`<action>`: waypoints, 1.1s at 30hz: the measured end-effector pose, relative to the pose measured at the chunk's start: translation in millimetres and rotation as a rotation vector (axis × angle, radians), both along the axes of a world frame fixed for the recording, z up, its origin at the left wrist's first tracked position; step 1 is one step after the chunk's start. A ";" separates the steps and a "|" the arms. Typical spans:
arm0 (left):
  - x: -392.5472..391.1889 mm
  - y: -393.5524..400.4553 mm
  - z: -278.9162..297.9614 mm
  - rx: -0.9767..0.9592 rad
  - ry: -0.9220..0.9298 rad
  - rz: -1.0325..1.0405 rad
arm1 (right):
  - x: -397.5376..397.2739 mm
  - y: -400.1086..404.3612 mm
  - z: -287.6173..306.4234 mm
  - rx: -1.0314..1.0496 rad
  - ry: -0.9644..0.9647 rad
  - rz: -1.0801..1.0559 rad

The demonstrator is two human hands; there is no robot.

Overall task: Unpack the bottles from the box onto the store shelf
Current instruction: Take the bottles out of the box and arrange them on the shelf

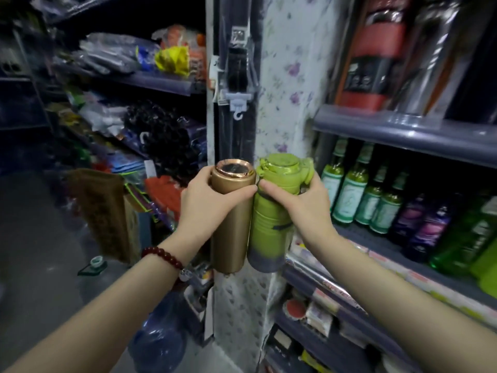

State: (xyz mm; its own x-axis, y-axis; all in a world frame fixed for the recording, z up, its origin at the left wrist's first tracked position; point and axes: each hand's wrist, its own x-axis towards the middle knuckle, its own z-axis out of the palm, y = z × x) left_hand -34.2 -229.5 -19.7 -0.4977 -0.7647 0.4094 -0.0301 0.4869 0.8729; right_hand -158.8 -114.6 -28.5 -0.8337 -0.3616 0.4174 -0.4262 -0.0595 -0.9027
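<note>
- Head view: the left hand [207, 203] has its grip wrapped round the upper part of a gold flask [232, 219], thumb across the front, fingers behind it.
- The right hand [304, 208] has its grip clasped on a green bottle [271, 224] just under its flip-top lid, thumb pointing toward the gold flask.
- Both bottles are held upright in the air, side by side and touching, in front of a pillar covered in floral paper [290, 84].
- Neither bottle rests on any shelf; they hang just left of the store shelf [382, 246] on the right.
- That shelf carries a row of green glass bottles with pale labels [352, 197], then dark purple-labelled bottles [430, 227], then larger green ones [473, 238] farther right.
- The shelf above [403, 130] holds a red and black boxed item [373, 49] and a shiny steel flask [430, 49].
- A red bead bracelet [164, 255] sits on the left wrist.
- Left of the pillar, shelves [161, 83] hold bagged goods, blurred and hard to make out.
- A large clear water jug [158, 343] stands on the floor below the left forearm.
</note>
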 end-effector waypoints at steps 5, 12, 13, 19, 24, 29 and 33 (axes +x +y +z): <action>-37.1 32.3 30.8 0.025 0.072 -0.184 | -9.2 65.0 46.3 0.006 0.043 -0.089; -82.1 109.4 92.2 0.044 0.158 -0.502 | -16.3 169.3 112.0 0.024 0.088 -0.208; -87.1 122.7 100.8 0.035 0.175 -0.531 | -17.1 183.7 121.5 0.019 0.101 -0.224; -110.2 200.8 142.5 0.024 0.248 -0.654 | -23.5 262.8 160.5 -0.039 0.140 -0.352; -123.3 261.1 173.1 0.025 0.268 -0.745 | -27.6 331.2 191.4 -0.073 0.186 -0.381; -135.5 322.3 212.4 -0.032 0.324 -0.852 | -37.6 394.6 223.9 -0.124 0.237 -0.411; -144.5 364.4 243.1 -0.180 0.421 -0.891 | -42.2 438.9 243.3 -0.220 0.340 -0.457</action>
State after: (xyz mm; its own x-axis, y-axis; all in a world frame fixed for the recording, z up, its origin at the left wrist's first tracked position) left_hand -178.7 134.9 223.4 -0.6469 -0.0929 0.7569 0.7044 0.3073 0.6398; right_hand -201.1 324.3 214.8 -0.6912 0.1259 0.7116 -0.7147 0.0274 -0.6989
